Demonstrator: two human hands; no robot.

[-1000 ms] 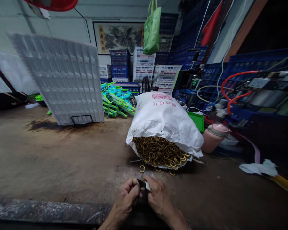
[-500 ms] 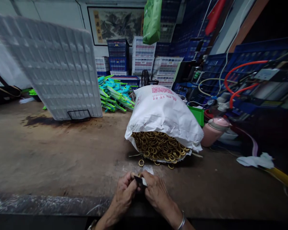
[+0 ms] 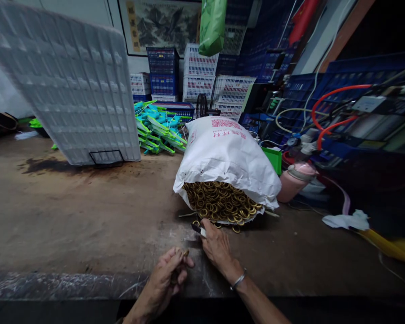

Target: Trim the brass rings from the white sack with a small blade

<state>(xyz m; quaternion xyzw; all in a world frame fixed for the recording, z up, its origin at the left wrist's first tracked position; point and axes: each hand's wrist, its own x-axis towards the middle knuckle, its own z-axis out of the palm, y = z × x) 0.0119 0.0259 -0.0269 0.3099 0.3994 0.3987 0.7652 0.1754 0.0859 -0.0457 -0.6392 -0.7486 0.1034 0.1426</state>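
Note:
My left hand (image 3: 168, 276) is above the table's front edge, its thumb and fingers pinching a brass-coloured ring (image 3: 185, 254). Farther forward, my right hand (image 3: 218, 246) grips a small knife (image 3: 199, 230) with a dark blade and a white handle part. Its fingertips are beside a loose ring (image 3: 195, 223) lying in front of the sack; whether they touch it I cannot tell. The white woven sack (image 3: 222, 148) lies on its side, mouth towards me, full of rings (image 3: 222, 200). A few more have spilled onto the wooden table (image 3: 87, 216).
A ribbed white plastic tray (image 3: 81, 90) stands upright in a black wire holder (image 3: 106, 156). Behind are green and blue plastic pieces (image 3: 158, 128) and stacked crates (image 3: 199, 67). A pink bottle (image 3: 295, 180) and a machine with orange hoses (image 3: 315, 108) are at the right.
My hands have moved apart. The right has gone forward with the knife to the loose rings at the sack's mouth. The left has drawn slightly back, pinching a ring.

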